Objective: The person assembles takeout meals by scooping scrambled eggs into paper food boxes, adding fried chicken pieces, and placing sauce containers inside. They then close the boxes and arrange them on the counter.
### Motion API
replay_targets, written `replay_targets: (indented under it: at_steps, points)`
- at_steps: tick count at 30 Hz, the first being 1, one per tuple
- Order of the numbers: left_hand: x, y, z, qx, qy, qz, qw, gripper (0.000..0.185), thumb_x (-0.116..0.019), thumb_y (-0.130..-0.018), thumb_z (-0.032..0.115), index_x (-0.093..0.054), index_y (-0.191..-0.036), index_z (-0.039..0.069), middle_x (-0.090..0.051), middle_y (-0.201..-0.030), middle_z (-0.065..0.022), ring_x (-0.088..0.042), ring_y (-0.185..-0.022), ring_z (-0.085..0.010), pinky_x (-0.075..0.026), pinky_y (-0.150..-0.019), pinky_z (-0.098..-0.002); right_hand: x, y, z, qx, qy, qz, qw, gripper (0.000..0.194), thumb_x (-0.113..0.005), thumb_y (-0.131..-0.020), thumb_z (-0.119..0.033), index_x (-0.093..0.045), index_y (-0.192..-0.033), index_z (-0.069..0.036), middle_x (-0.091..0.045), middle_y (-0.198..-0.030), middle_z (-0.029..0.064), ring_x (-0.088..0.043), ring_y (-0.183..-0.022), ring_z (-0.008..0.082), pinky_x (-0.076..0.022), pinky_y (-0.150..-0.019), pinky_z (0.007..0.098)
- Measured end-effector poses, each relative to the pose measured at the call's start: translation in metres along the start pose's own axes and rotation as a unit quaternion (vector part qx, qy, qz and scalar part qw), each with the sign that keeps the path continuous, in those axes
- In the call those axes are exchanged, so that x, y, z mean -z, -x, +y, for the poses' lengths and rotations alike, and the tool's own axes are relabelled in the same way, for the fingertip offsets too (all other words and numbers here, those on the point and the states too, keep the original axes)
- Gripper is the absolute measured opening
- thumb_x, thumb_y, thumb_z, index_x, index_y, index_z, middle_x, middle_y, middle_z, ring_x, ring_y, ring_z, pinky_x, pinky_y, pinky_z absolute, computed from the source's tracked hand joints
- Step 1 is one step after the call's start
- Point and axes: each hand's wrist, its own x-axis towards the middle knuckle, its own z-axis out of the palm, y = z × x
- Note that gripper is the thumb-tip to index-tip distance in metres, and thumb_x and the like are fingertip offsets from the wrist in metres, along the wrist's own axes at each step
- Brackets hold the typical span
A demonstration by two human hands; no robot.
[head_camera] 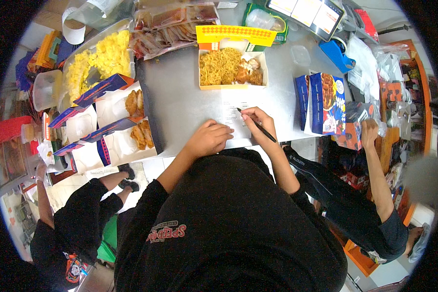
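In my right hand (pixel 259 122) is a black pen (pixel 264 132), its tip over the printed lines of a paper receipt (pixel 237 118) lying on the steel table. My left hand (pixel 212 137) rests on the table's near edge, fingers bent, touching the receipt's left side; nothing shows in it. Just beyond the receipt stands an open yellow and white food box (pixel 203 87), holding noodles (pixel 219 67) and a piece of fried chicken (pixel 249 71) with white sauce. To the left, open blue boxes (pixel 113 106) hold fried chicken (pixel 141 135) and white wrapped portions.
A tray of yellow scrambled egg (pixel 111 54) and bagged sauce packets (pixel 171 34) lie at the back left. Closed blue boxes (pixel 327 106) stand right, below a blue tape dispenser (pixel 335 54) and a tablet (pixel 314 14). One person (pixel 73 219) is at left, another (pixel 379 193) at right.
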Motion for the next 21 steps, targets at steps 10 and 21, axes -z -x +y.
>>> replay_targets:
  at_steps: [10, 21]
  points:
    - [0.002, -0.001, 0.004, -0.003, -0.006, 0.032, 0.999, 0.018, -0.065, -0.076, 0.005, -0.067, -0.093, 0.01, -0.068, -0.106, -0.0011, -0.063, -0.1, -0.0178, -0.045, -0.09, -0.0358, -0.014, -0.011, 0.007, 0.038, 0.086, 0.027, 0.995, 0.019, -0.062, -0.09, -0.018, -0.068, -0.091, -0.001, -0.067, -0.081, 0.016, -0.062, -0.073, 0.0238, -0.049, -0.069, 0.033]
    - [0.015, -0.007, 0.003, 0.034, -0.013, 0.103, 0.994, 0.024, -0.064, -0.077, 0.004, -0.065, -0.101, 0.009, -0.066, -0.106, -0.0053, -0.061, -0.098, -0.024, -0.045, -0.089, -0.0384, 0.04, -0.021, -0.003, 0.096, 0.169, 0.236, 0.952, 0.015, -0.06, -0.092, -0.012, -0.065, -0.095, 0.001, -0.066, -0.09, 0.0139, -0.059, -0.073, 0.0204, -0.0481, -0.07, 0.0315]
